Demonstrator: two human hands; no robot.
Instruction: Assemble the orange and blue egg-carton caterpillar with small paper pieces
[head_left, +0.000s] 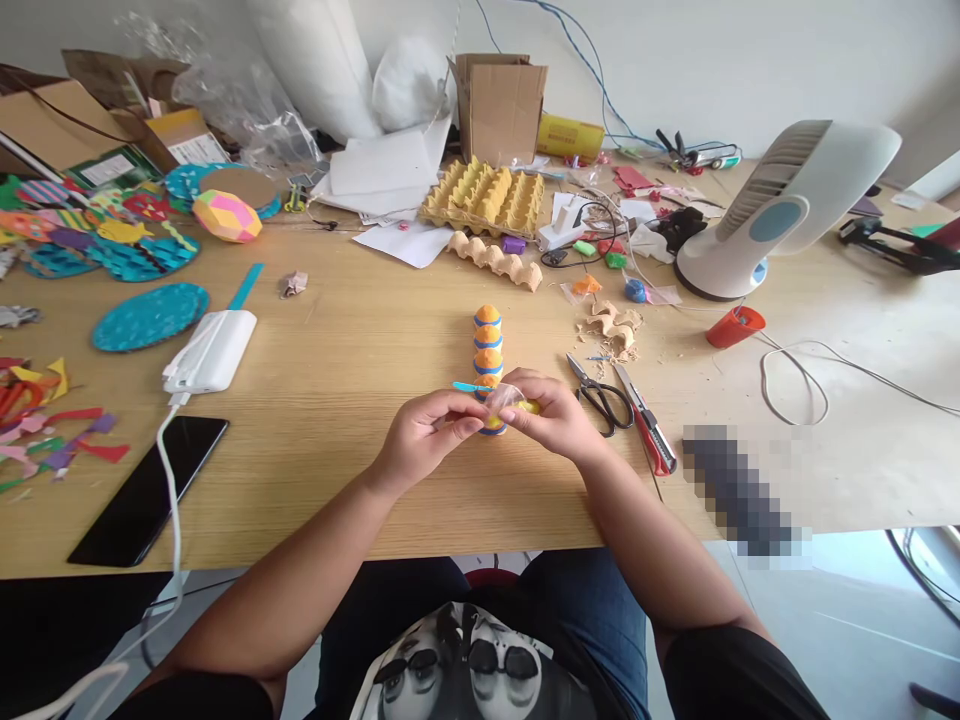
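A row of orange egg-carton cups with blue bands (487, 345) runs away from me on the wooden table (352, 350). My left hand (427, 437) and my right hand (551, 412) meet at the row's near end, both with fingers pinched. Between them they hold a small clear plastic wrapper (508, 395) with something yellow (529, 407) inside. A thin blue stick (471, 387) pokes out to the left above my left fingers. The nearest cup is partly hidden by my fingers.
Black scissors (600, 395) and a red utility knife (649, 430) lie just right of my hands. A power bank (211, 350) and phone (150, 490) sit to the left, paper cut-outs (112, 250) beyond. Egg trays (486, 195), a fan (780, 205) and a red cup (733, 326) stand behind.
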